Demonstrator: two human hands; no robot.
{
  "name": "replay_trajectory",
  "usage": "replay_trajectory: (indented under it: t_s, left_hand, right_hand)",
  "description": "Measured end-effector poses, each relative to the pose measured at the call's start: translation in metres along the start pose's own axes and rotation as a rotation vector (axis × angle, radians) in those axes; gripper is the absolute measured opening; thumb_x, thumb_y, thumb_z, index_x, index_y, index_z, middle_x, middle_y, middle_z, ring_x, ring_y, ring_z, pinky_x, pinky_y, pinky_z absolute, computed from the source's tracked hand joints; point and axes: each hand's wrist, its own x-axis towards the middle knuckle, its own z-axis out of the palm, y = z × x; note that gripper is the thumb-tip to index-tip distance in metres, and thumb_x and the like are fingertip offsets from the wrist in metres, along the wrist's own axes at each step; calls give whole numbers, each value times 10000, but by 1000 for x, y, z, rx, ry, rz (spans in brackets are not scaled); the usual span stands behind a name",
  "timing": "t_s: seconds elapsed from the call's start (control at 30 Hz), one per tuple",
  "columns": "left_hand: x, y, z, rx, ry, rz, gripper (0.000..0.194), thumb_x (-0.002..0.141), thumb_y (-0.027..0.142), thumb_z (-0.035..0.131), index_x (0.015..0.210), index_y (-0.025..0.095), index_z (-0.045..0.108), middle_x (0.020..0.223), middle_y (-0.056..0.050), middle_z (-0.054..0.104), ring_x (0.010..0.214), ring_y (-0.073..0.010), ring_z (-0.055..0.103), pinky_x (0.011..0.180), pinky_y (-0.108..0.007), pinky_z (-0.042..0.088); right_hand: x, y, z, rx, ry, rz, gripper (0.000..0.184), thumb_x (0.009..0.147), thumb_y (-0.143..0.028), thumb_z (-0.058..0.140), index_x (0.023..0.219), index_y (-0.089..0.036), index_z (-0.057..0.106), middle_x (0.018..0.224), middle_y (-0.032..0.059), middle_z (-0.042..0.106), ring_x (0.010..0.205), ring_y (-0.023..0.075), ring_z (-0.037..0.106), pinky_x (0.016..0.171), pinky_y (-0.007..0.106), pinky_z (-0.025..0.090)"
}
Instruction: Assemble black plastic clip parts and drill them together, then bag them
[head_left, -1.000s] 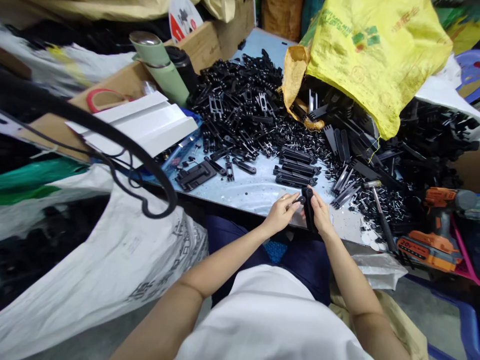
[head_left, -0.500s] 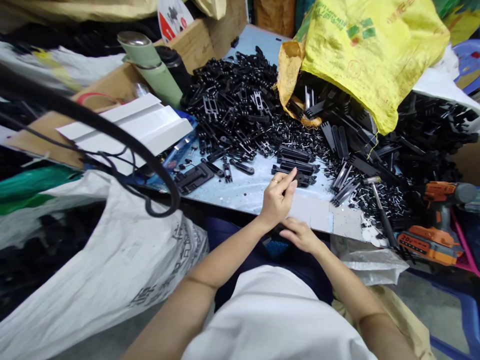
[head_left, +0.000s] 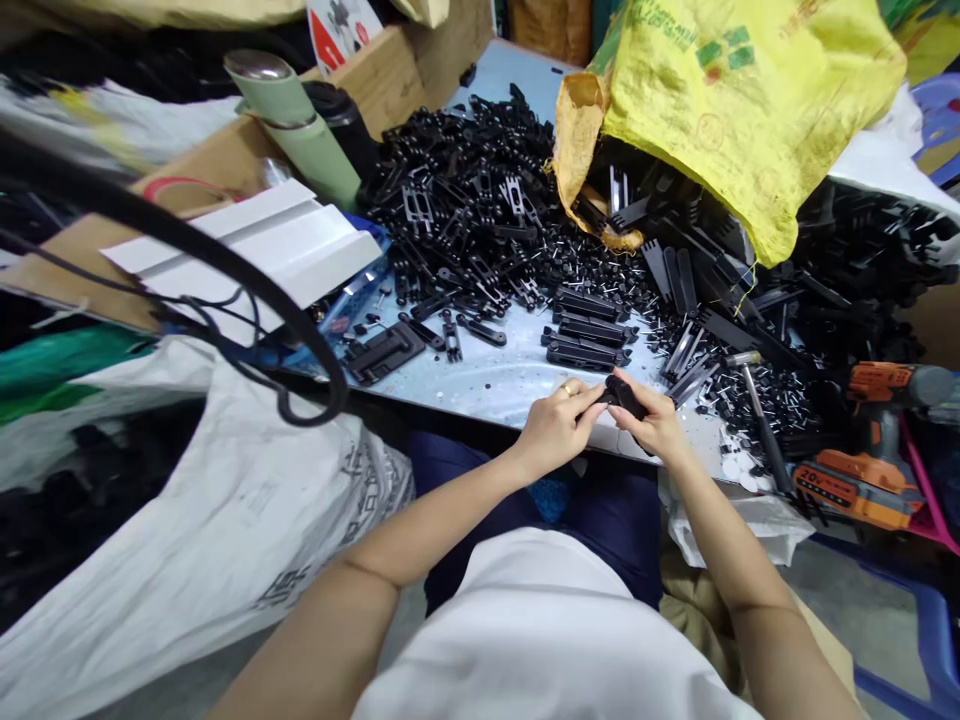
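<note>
Both hands meet over the table's front edge, around a black plastic part (head_left: 628, 396). My right hand (head_left: 654, 420) is closed on it, fingers wrapped round its right side. Pinched at the part's left end is my left hand (head_left: 564, 424), with a ring on one finger. Much of the part is covered by the fingers, so its full shape cannot be made out. Just beyond the hands, several long black assembled pieces (head_left: 586, 352) lie side by side on the light blue tabletop (head_left: 480, 388).
A heap of black plastic parts (head_left: 457, 200) covers the table's back. Small pins and a hammer (head_left: 761, 415) lie to the right, beside an orange cordless drill (head_left: 862, 445). A yellow sack (head_left: 750, 120) spills black parts. A black curved bar (head_left: 247, 280) crosses the left side.
My right hand has risen from below the table edge and moved right, now gripping the black part. My left hand has shifted slightly right and nearer to me, away from the row of pieces.
</note>
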Motion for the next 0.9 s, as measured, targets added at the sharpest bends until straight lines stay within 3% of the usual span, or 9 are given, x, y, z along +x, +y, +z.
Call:
replay_trajectory:
  t_s: [0.17,0.33,0.4,0.5,0.6,0.67,0.73,0.8,0.9]
  left_hand:
    - [-4,5,11,45,112,4,319,918,303,385,1114,163,594,865,-62,617,768,-132,603,646,-227,514]
    - [-3,14,28,-32,369,16,346,934,252,338,1214,164,521,924,-84,593,836,-135,584,740,-262,502]
    - [0,13,25,-61,369,79,343,931,230,343,1219,161,516,930,-85,591,840,-131,579,742,-254,495]
    - [5,5,22,-104,262,141,326,925,233,359,1185,157,541,926,-82,598,839,-130,578,733,-242,488]
    - [2,-6,29,-91,239,30,337,930,258,329,1180,160,533,974,-94,600,910,-156,575,798,-289,484]
    - [-6,-12,37,-62,249,-115,360,931,255,296,1225,167,484,1017,-105,590,957,-174,572,824,-325,483]
    - [-15,-18,42,9,186,-242,386,913,236,320,1281,175,420,1080,-123,566,995,-198,565,827,-355,484]
    - [-19,-22,42,143,14,-244,432,864,194,403,1296,192,409,1168,-140,527,1078,-240,527,885,-412,451]
    - [-8,-24,36,318,-381,-2,430,807,107,447,1212,239,504,1209,-112,529,1171,-272,453,991,-505,325]
  right_hand:
    - [-2,0,3,-154,26,-147,506,851,-478,463,1264,-192,521,905,71,671,717,154,629,697,290,527]
    - [-11,-8,34,-129,319,-153,488,913,-443,330,1298,-186,485,1057,103,647,905,188,633,799,315,515]
    - [-13,-10,41,-126,354,-141,499,908,-458,333,1304,-192,480,1046,103,649,934,201,624,819,328,509]
    - [-14,-9,43,-128,313,-56,533,899,-491,317,1331,-208,448,977,95,657,870,206,633,798,343,515]
    - [-9,-5,40,-150,160,39,534,906,-483,289,1365,-232,396,1033,93,635,852,200,629,776,344,515]
    - [-2,2,30,-247,-10,56,510,904,-469,316,1361,-259,395,1092,77,617,901,201,615,773,339,510]
    - [8,13,8,-416,-113,60,481,890,-457,369,1330,-273,436,1139,66,599,988,213,582,792,340,498]
    - [22,29,-28,-588,-55,88,442,884,-423,399,1277,-247,495,1167,79,583,1063,226,535,844,354,470]
    - [49,54,-97,-775,220,243,376,897,-304,365,1194,-161,544,1169,131,565,1105,233,486,934,384,397]
